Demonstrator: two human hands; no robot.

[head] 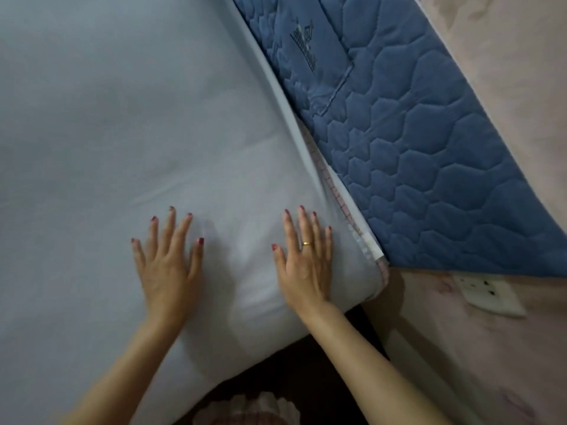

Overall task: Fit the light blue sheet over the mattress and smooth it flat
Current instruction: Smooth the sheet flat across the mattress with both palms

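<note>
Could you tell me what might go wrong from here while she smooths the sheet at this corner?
Both the left hand and right hand press flat on the light blue sheet near the corner; pushing outward could slip it off. Along the edge by the blue quilted mattress, pink trim already shows, so the sheet may ride up there.

Dim, soft indoor light; slight blur, edges bent wide-angle.

Both hands lie palm down with fingers straight and spread, left hand beside right hand, bare forearms reaching forward.
</note>
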